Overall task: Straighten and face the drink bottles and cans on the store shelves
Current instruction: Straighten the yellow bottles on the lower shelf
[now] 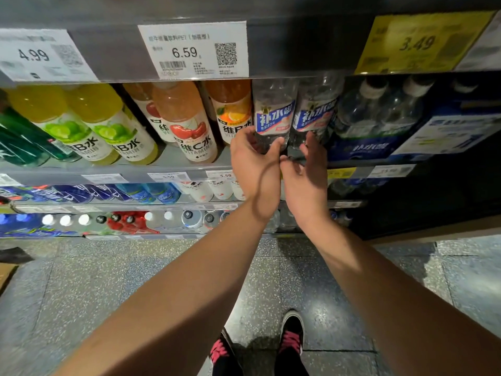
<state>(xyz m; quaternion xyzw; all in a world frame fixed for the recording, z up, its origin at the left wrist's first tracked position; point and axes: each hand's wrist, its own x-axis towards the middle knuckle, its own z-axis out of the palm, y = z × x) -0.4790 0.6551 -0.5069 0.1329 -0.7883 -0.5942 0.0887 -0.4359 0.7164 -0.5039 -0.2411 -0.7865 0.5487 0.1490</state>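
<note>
Clear ribbed plastic bottle (272,115) gripped by left hand (253,156); right hand (306,169) open beside it.

Price tags on shelf edges: white 6.59 tag (193,50), yellow 3.49 tag (418,43) (blurred); speckled floor (108,280); pink-black shoes (292,335).

Single head view — looks forward and down, close on drink shelf (173,169), floor below.
</note>
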